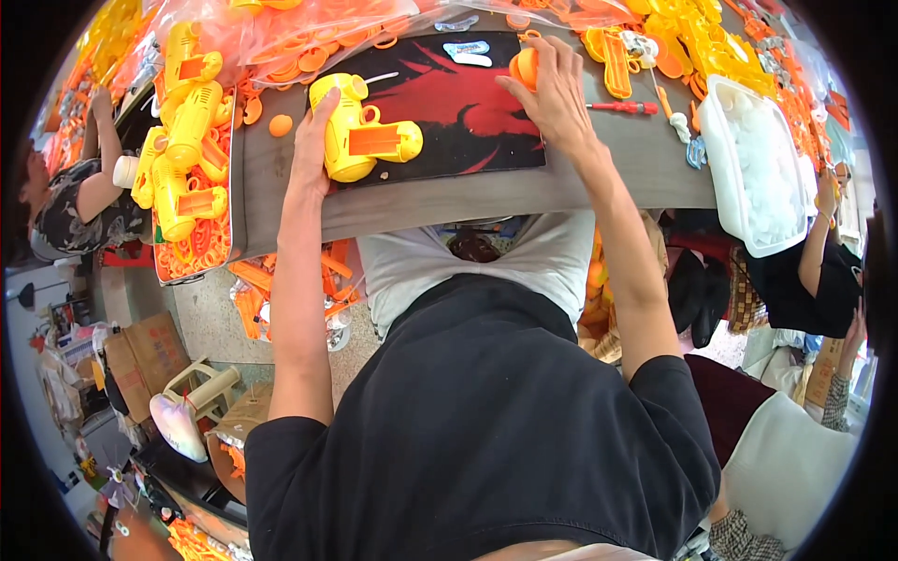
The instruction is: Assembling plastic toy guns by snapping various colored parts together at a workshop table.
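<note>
My left hand (312, 140) is closed on the left side of a yellow plastic toy gun body (352, 131), which rests on a black and red mat (449, 154). An orange recess and a small ring show on the yellow body. Toward the far right corner of the mat, my right hand (559, 103) has its thumb and fingers around an orange rounded cap (526, 67). Just right of that hand lies a red-handled screwdriver (625, 107). At the mat's far edge sit small blue and white pieces (467, 50).
A bin of orange parts (193, 262) with several yellow bodies (191, 122) stacked on it stands left. On the right is a white tub (722, 178) of translucent pieces. Orange and yellow parts heap along the far edge. Other people sit at both sides.
</note>
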`<state>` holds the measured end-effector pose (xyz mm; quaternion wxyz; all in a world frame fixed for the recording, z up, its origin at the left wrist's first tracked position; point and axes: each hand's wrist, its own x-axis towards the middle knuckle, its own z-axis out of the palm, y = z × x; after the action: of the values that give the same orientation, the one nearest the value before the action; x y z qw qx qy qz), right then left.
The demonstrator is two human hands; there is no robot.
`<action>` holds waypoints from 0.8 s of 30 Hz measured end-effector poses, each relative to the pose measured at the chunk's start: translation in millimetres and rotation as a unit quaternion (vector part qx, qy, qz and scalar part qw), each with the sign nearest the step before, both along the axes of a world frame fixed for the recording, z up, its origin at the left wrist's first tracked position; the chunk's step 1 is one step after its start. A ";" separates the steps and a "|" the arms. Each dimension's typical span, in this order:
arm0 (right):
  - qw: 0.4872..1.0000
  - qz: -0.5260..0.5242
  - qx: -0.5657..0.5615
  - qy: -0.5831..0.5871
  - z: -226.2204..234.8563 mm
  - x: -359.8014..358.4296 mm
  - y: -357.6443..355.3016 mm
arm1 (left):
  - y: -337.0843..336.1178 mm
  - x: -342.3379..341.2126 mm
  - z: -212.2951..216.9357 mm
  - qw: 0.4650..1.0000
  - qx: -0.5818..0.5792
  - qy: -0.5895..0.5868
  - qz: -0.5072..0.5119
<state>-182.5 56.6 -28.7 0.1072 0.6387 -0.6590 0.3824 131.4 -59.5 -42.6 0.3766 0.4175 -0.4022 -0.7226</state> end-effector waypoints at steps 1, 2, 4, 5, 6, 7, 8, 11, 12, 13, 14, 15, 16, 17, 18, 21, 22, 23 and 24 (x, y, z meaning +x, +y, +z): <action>0.999 -0.003 0.033 0.035 -8.4 -10.2 -10.5 | 1.5 0.6 2.4 1.000 0.007 -0.003 -0.006; 0.999 -0.002 0.032 0.036 -15.7 -20.1 -14.3 | 3.8 -0.6 5.3 1.000 0.006 -0.001 -0.004; 0.991 0.069 0.118 -0.004 -21.0 -34.0 -16.2 | 9.6 -1.9 11.1 1.000 0.010 0.006 0.004; 0.988 0.064 0.138 -0.028 -20.0 -36.8 -13.4 | 11.9 -1.8 15.5 1.000 0.018 0.012 0.008; 0.988 0.064 0.139 -0.027 -18.3 -40.8 -12.6 | 12.0 -1.9 16.7 1.000 0.019 0.013 0.008; 0.991 0.070 0.112 -0.035 -14.0 -42.1 -11.7 | 10.2 -0.3 18.0 0.999 0.030 0.035 -0.007; 0.993 0.075 0.085 -0.043 -10.0 -43.4 -10.0 | 9.1 1.3 18.7 0.997 0.041 0.058 -0.023; 0.996 0.054 0.046 -0.052 3.6 -41.6 -3.6 | 13.5 3.5 25.2 0.998 -0.014 0.064 -0.005; 0.993 0.064 0.034 -0.095 8.4 -39.7 0.2 | 15.6 4.7 30.1 0.997 -0.065 0.050 0.009; 0.987 0.102 0.054 -0.114 14.6 -33.0 6.9 | 24.5 -0.3 47.2 0.995 -0.095 0.034 0.009; 0.986 0.102 0.058 -0.117 19.1 -23.3 14.8 | 27.0 -6.0 59.5 0.995 -0.090 0.032 0.009; 0.970 0.172 0.115 -0.130 22.5 -10.1 21.1 | 30.4 -8.3 71.0 0.984 -0.178 -0.031 0.004; 0.945 0.240 0.171 -0.142 21.5 0.1 26.3 | 33.7 -11.8 79.1 0.960 -0.262 -0.094 -0.002; 0.951 0.217 0.196 -0.096 14.8 6.9 30.5 | 35.7 -18.4 88.2 0.941 -0.312 -0.131 -0.011; 0.950 0.220 0.200 -0.100 9.0 9.7 34.9 | 39.7 -24.4 94.6 0.919 -0.366 -0.142 -0.033; 0.967 0.154 0.202 -0.008 5.0 17.0 38.8 | 48.5 -35.5 98.4 0.862 -0.466 -0.184 -0.081; 0.967 0.157 0.202 -0.010 6.6 15.9 38.3 | 50.0 -38.8 97.2 0.862 -0.465 -0.188 -0.079; 0.958 0.175 0.225 0.005 9.8 14.6 37.0 | 51.1 -41.2 96.6 0.834 -0.495 -0.226 -0.087; 0.950 0.192 0.246 0.020 13.5 14.4 35.5 | 51.0 -41.6 96.3 0.804 -0.525 -0.264 -0.095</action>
<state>-168.1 92.1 -15.2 -0.1159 0.7675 -0.5950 0.2084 89.9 -8.5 53.7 0.3473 0.2902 -0.8415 -0.2950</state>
